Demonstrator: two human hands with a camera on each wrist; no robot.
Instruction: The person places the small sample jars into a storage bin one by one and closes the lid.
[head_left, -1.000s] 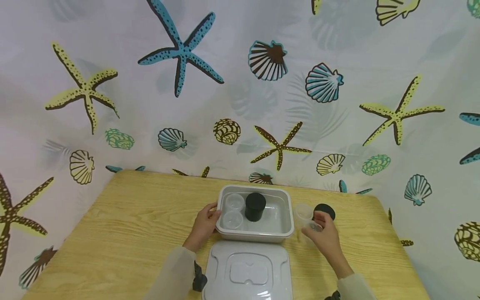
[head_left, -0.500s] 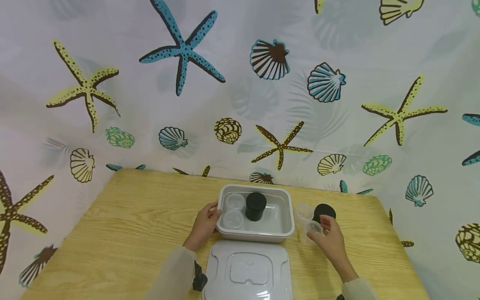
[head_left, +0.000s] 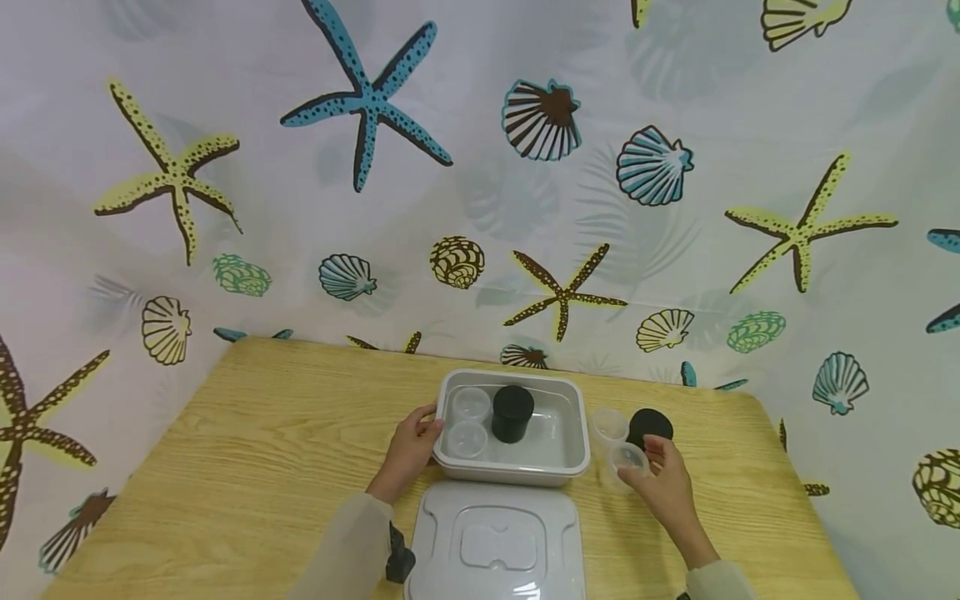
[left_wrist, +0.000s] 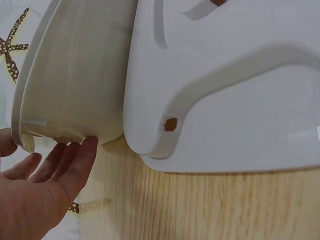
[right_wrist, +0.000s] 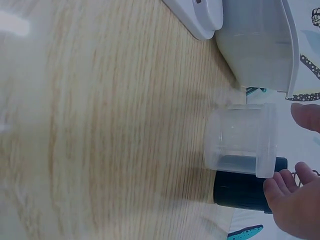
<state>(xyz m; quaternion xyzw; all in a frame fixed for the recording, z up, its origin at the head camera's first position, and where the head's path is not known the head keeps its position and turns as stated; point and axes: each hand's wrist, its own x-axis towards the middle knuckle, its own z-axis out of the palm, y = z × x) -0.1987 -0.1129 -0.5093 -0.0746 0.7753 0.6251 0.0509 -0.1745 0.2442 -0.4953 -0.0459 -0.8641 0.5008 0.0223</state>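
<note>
No lettering, label, brand, number or sign can be read in any of the three views. The white tub [head_left: 510,474] shows plain walls in the head view and in both wrist views, and nothing can be read on the clear jar [right_wrist: 234,135] or on the black container [right_wrist: 241,191] beside it. The small moulded marks near the middle of the white lid [head_left: 498,542] are too small to tell whether they form a sign. The cloth [head_left: 480,200] behind carries printed starfish and shells, which are pictures, and no writing can be read among them.
</note>
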